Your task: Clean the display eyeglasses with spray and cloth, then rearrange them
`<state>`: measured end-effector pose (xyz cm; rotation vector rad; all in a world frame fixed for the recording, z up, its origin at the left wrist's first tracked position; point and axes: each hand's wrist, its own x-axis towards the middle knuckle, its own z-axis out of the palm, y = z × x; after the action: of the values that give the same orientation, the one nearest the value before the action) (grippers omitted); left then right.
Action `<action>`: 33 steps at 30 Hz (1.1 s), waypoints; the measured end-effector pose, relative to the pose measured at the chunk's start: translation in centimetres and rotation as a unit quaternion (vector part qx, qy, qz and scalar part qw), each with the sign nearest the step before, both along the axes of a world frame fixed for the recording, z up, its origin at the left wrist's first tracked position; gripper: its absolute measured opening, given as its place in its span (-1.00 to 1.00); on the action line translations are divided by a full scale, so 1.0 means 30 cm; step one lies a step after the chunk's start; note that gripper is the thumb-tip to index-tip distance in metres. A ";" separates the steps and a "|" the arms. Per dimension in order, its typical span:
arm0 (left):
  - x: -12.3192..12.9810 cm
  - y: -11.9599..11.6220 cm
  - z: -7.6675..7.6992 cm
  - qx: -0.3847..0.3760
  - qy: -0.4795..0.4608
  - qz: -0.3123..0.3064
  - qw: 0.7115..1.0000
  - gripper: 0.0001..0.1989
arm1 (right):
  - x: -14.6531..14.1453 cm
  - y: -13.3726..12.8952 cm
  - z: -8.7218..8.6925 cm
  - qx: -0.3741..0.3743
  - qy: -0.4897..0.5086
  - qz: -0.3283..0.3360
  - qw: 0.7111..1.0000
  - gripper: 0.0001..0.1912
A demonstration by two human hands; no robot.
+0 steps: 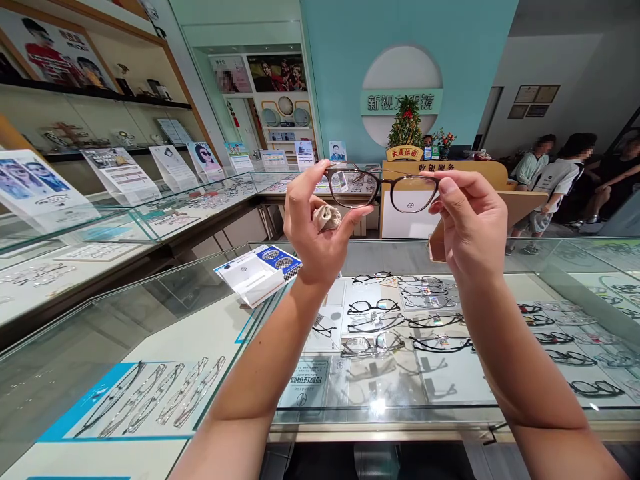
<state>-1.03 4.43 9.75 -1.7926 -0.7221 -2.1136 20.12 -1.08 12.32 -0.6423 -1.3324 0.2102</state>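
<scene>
Light, fragile eyeglasses (384,181) are pinched at the frame ends by the left hand (320,230), a cloth (327,217) tucked against its palm, and right hand (470,223); hold by the frame only.

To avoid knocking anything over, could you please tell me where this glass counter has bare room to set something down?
Bare glass top lies left of the left forearm, bordered by the leaflet and the counter's near edge. Right of that forearm, rows of glasses lie crowded under the glass.

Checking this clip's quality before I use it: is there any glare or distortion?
In the head view, the wide lens bows the display case near the edges, glare flares on its front glass, and the glasses stay sharp.
</scene>
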 end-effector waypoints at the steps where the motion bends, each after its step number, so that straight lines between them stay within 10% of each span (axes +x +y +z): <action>1: -0.001 0.001 -0.001 -0.001 0.000 -0.011 1.000 -0.24 | 0.000 0.001 0.001 0.000 0.011 0.018 1.000 -0.78; 13: -0.002 0.011 0.007 0.052 0.004 -0.089 0.995 -0.26 | 0.014 0.019 0.001 0.000 0.086 0.158 0.984 -0.81; 33: 0.011 0.010 0.053 -0.013 -0.006 -0.273 0.962 -0.18 | 0.027 0.020 0.006 -0.018 0.111 0.142 0.983 -0.81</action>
<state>-0.69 4.73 11.34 -2.1861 -0.2677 -2.4500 20.94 -0.46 12.50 -0.4423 -1.2024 0.5239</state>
